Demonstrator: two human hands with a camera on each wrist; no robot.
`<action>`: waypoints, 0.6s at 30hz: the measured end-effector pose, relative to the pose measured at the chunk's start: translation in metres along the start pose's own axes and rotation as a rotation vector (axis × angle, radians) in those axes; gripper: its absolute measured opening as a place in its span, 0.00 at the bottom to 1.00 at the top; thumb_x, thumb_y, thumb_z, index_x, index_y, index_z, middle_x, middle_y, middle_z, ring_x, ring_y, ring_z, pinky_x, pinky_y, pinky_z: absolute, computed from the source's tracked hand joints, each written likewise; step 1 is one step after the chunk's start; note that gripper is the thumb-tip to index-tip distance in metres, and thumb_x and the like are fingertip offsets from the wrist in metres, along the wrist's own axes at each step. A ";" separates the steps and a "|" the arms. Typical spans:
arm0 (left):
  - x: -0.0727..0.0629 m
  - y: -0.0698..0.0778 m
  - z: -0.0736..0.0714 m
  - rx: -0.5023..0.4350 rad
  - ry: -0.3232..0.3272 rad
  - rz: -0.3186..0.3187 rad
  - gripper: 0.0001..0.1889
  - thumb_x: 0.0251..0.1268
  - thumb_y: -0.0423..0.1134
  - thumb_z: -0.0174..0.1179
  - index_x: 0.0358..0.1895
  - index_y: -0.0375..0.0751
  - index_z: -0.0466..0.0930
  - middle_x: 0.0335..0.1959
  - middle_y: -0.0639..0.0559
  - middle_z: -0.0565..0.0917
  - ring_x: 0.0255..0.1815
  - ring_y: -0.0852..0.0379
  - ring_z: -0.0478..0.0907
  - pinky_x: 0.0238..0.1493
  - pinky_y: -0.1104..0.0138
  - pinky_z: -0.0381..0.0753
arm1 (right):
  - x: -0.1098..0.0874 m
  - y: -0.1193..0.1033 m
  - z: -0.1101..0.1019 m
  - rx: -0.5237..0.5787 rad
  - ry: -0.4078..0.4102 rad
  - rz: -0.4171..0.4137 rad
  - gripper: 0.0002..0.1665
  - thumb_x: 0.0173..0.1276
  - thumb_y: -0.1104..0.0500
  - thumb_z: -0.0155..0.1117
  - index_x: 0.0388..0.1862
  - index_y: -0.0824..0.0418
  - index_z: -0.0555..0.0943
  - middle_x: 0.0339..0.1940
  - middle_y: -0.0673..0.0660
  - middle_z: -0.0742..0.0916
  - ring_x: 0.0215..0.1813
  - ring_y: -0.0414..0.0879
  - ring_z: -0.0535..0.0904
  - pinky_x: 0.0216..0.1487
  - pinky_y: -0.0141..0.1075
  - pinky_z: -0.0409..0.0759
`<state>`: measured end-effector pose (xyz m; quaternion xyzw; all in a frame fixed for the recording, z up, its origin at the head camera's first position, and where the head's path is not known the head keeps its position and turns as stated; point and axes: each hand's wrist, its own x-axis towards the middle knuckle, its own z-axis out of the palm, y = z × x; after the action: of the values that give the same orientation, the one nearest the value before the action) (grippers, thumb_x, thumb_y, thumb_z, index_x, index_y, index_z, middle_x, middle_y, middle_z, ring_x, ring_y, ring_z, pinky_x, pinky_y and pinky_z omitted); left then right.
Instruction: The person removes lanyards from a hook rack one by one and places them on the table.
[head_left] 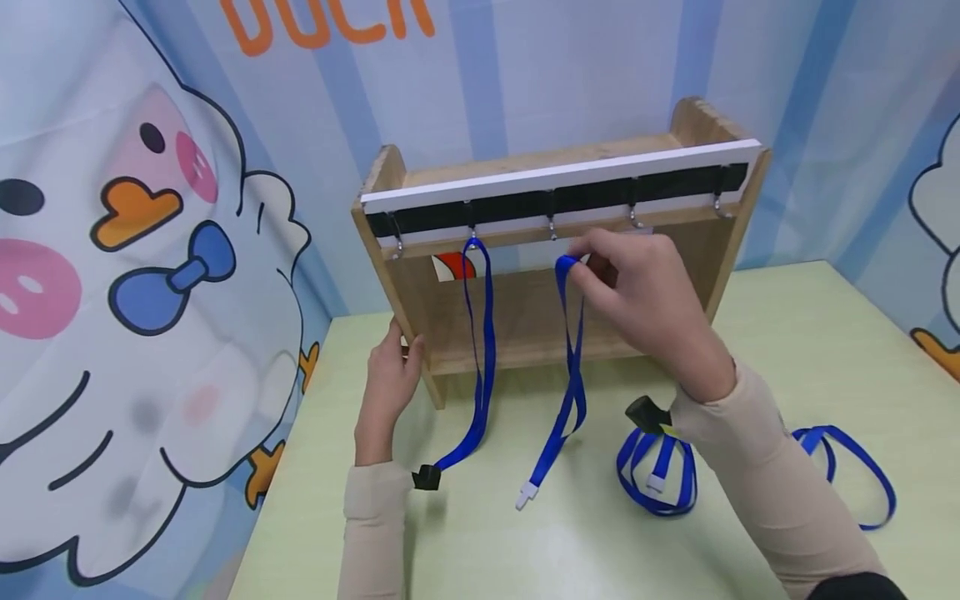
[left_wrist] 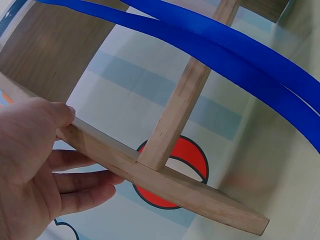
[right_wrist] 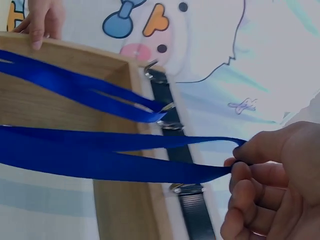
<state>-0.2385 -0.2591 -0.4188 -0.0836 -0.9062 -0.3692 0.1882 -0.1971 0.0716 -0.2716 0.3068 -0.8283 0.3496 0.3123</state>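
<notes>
Now, from my remote seat, I've got the right hand [head_left: 656, 292] with thumb and finger pinched together on the looped top of a flat blue fabric lanyard [right_wrist: 55, 155]; its doubled strap trails down below that grip to a small white plastic clip [head_left: 527, 495]. Just beyond the pinch is one of the silvery metal hooks [head_left: 552, 229] on a long black strip [head_left: 592, 196], the loop apart from it. Left of the pinch, a hung blue lanyard [head_left: 490, 333] drops from another hook to a black plastic clip [head_left: 427, 477]. Further left and lower, my left hand [head_left: 392, 371] is clamped on the side panel [left_wrist: 210, 201] of a brown wooden rack [head_left: 525, 329], thumb one side, fingers the other. Below the right grip, a coiled blue lanyard [head_left: 663, 507] lies on the pale green tabletop [head_left: 480, 550]; right of that, another blue strap [head_left: 887, 483] curves out past the beige sleeve [head_left: 772, 467].
</notes>
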 end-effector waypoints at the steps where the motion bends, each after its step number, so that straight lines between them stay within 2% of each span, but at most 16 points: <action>1: 0.000 0.000 0.000 0.001 0.000 0.002 0.23 0.81 0.38 0.50 0.72 0.32 0.63 0.61 0.32 0.78 0.47 0.39 0.84 0.42 0.51 0.88 | -0.002 -0.002 -0.001 0.001 -0.009 -0.013 0.04 0.70 0.69 0.65 0.41 0.66 0.86 0.26 0.55 0.85 0.26 0.45 0.73 0.28 0.35 0.73; 7: -0.002 -0.002 0.001 -0.005 0.004 -0.003 0.23 0.81 0.38 0.50 0.71 0.31 0.63 0.61 0.31 0.77 0.49 0.38 0.84 0.44 0.50 0.87 | -0.015 -0.011 -0.003 0.032 -0.065 -0.070 0.05 0.67 0.72 0.67 0.41 0.66 0.86 0.27 0.55 0.87 0.24 0.42 0.74 0.27 0.32 0.75; 12: -0.004 -0.003 0.002 -0.001 0.004 -0.012 0.23 0.82 0.39 0.49 0.71 0.31 0.64 0.61 0.31 0.78 0.49 0.37 0.84 0.45 0.50 0.87 | -0.027 -0.020 0.000 0.068 -0.129 -0.063 0.08 0.66 0.71 0.69 0.43 0.65 0.86 0.30 0.54 0.88 0.26 0.40 0.77 0.29 0.32 0.80; 18: -0.002 -0.001 0.002 0.003 0.022 0.023 0.23 0.82 0.39 0.48 0.72 0.31 0.63 0.61 0.31 0.78 0.48 0.37 0.85 0.43 0.49 0.87 | -0.040 -0.028 0.009 0.122 -0.200 -0.067 0.10 0.65 0.71 0.70 0.44 0.65 0.86 0.35 0.55 0.90 0.31 0.41 0.84 0.33 0.32 0.84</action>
<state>-0.2375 -0.2581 -0.4212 -0.0897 -0.9037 -0.3667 0.2023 -0.1550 0.0606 -0.2948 0.3861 -0.8218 0.3563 0.2204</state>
